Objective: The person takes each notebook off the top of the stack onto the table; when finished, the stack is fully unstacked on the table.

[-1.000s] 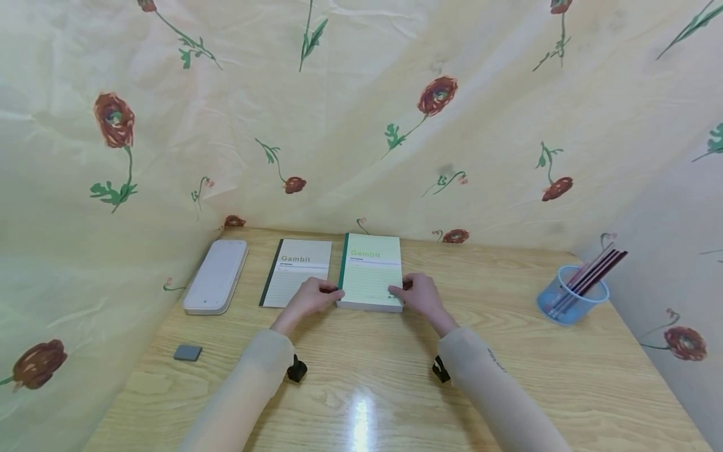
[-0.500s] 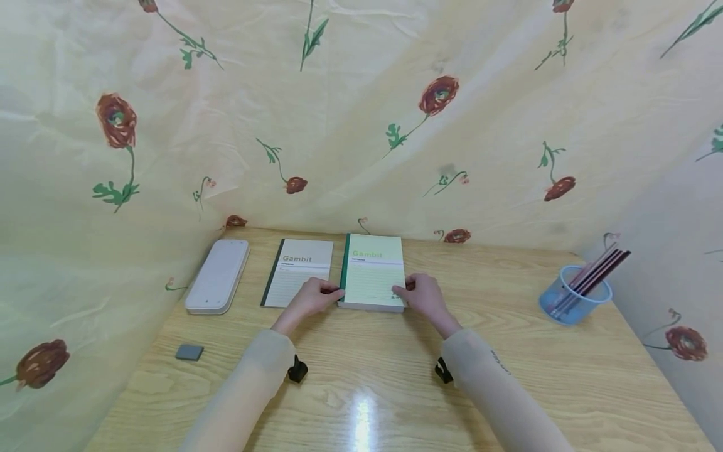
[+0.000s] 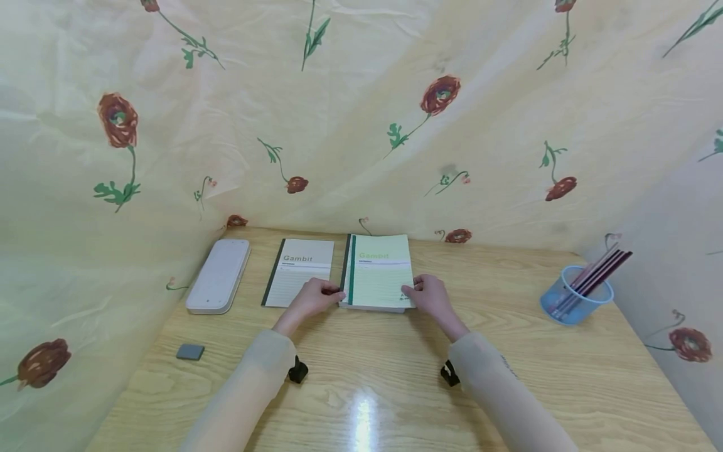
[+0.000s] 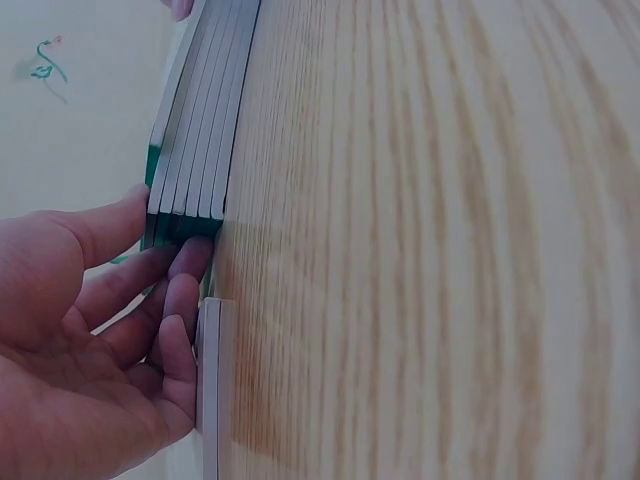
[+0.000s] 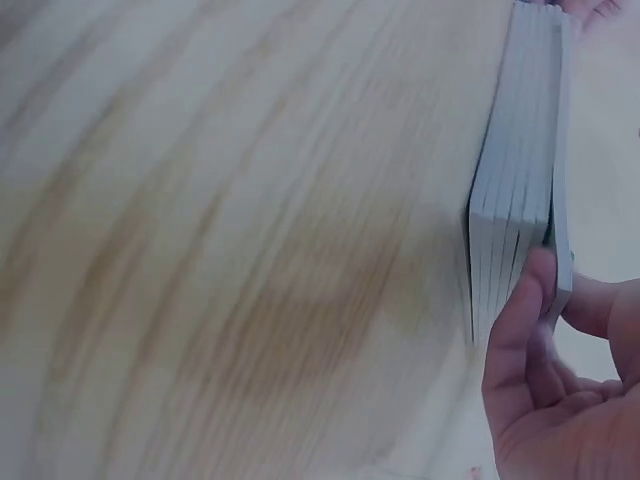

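A stack of notebooks lies at the back middle of the table. Its top notebook, pale green with a green spine, sits shifted right over the ones below, so a dark spine shows at the left. My right hand pinches the top notebook's lower right corner, thumb above and fingers beneath, as the right wrist view shows. My left hand holds the stack's lower left corner, thumb at the upper edge and curled fingers against the spine side.
A grey notebook lies just left of the stack, partly behind my left hand. Farther left are a white case and a small grey block. A blue mesh cup with several dark pencils stands at the right.
My right hand has moved right, sliding the top notebook sideways off the stack's left edge. The dark spine beneath has come into view. My left hand has stayed at the corner.
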`<state>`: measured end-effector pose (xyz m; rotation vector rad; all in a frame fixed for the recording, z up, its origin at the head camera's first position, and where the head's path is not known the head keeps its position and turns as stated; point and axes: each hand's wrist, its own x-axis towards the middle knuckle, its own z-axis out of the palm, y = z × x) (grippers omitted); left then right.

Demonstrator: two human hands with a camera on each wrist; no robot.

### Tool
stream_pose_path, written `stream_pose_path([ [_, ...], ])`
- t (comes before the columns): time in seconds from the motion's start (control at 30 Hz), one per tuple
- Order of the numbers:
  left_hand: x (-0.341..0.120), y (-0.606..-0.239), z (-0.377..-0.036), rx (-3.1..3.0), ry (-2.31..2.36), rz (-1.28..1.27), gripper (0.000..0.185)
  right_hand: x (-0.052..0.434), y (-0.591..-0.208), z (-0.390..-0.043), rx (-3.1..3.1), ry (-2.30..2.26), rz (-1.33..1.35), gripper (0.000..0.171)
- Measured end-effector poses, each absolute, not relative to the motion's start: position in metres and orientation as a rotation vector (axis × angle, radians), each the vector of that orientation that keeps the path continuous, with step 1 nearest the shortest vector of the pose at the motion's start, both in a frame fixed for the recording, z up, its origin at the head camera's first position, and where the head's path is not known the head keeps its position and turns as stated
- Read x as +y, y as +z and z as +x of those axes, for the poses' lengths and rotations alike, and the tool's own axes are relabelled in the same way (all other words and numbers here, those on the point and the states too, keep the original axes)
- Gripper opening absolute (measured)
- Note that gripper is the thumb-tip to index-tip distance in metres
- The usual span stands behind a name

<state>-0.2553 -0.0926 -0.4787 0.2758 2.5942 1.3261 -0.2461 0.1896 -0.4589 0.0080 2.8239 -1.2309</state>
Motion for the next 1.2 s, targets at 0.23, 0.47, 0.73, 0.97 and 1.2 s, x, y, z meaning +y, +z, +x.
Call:
stream_pose_path([
  [0.23,-0.092,-0.479,-0.255,2.607,1.327,0.273,0.028,0.208,-0.461,-0.249,2.642,-1.429,0.122,0.042],
  [0.47,-0.092,-0.48,-0.254,2.607,1.328,0.268,0.027,0.239,-0.463,-0.248,2.545,-1.548,0.172,0.05],
  [0.73,-0.093,-0.482,-0.256,2.608,1.341,0.268,0.026,0.281,-0.462,-0.243,2.457,-1.663,0.162,0.059],
  [0.97,-0.092,-0.48,-0.255,2.614,1.334,0.248,0.026,0.304,-0.461,-0.239,2.464,-1.624,0.219,0.061],
  [1.2,-0.093,-0.484,-0.259,2.619,1.32,0.273,0.028,0.314,-0.463,-0.235,2.481,-1.556,0.255,0.059],
])
